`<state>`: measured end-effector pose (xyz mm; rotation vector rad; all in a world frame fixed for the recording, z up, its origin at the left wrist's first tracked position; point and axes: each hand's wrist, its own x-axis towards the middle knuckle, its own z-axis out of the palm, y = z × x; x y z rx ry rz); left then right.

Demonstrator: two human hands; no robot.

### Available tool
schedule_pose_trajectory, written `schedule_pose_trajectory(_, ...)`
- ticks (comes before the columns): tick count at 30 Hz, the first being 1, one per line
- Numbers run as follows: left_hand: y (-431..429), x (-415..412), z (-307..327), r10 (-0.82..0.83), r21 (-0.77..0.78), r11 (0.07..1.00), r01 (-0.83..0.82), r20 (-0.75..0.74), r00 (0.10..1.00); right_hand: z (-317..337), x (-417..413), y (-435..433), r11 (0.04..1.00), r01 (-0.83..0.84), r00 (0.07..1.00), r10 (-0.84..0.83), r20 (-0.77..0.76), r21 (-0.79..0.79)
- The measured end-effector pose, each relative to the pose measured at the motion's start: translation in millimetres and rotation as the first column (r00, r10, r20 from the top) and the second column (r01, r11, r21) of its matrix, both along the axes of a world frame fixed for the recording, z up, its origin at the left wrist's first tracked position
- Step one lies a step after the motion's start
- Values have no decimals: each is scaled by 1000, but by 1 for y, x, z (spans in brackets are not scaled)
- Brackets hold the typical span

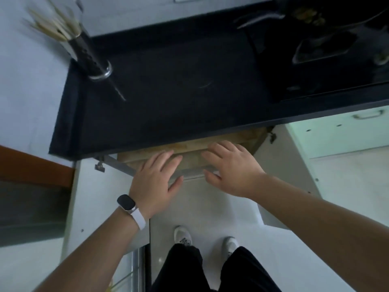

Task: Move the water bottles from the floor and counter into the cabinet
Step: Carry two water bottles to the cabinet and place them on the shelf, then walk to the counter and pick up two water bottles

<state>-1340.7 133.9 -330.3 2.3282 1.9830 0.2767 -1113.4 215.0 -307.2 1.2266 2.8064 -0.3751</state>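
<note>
Head view, looking down past a black surface (168, 91) to an open cabinet (189, 151) beneath it. Far left on the surface, a perforated metal chopstick holder (88, 53), blurred and full of chopsticks. Below that, the cabinet's left door (101, 203), swung wide. Next, the left hand (155, 182), smartwatch (126, 204) at the wrist, fingers (166, 159) straight and spread, released, grasping nothing, at the cabinet's front edge. Just beside it, the right hand (229, 169), equally flat and empty, reaching over the wooden shelf. Further right, the right door (290, 169), also open, and above it a dark hob (315, 66) with cookware too blurred to name. Lower down, white shoes (182, 236) on the pale floor (263, 249).

No water bottle anywhere in sight: none on the surface, none on the visible floor, none in either hand. Cabinet interior mostly hidden under the overhang, so cannot tell whether any already stowed. Probably near the end, with only the doors left to shut, though possibly more bottles out of frame.
</note>
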Motion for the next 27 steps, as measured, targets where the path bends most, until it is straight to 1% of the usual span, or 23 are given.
schedule_pose_trajectory(3,-2,22,32,-87,26,996,87,-1,996,37,25,-19,999,49,998,-50,45,12)
schedule_pose_trajectory(9,1,56,74,-221,104,970,220,-2,975,88,67,-53,980,177,983,-181,42,89)
schedule_pose_trajectory(13,10,69,90,-332,148,933,329,-3,943,118,85,-75,952,270,960,-277,32,142)
schedule_pose_trajectory(16,20,77,103,-430,172,890,423,3,903,134,94,-93,909,373,925,-381,7,186)
schedule_pose_trajectory(19,32,84,112,-525,211,833,512,10,851,143,100,-108,860,447,884,-468,27,246)
schedule_pose_trajectory(23,45,103,118,-616,279,758,589,12,787,148,113,-125,773,538,831,-553,-59,335)
schedule_pose_trajectory(25,49,124,123,-684,295,704,646,35,729,151,127,-142,708,607,779,-621,-91,362)
schedule_pose_trajectory(27,51,133,125,-705,312,680,664,28,709,151,133,-147,706,606,780,-617,-103,366)
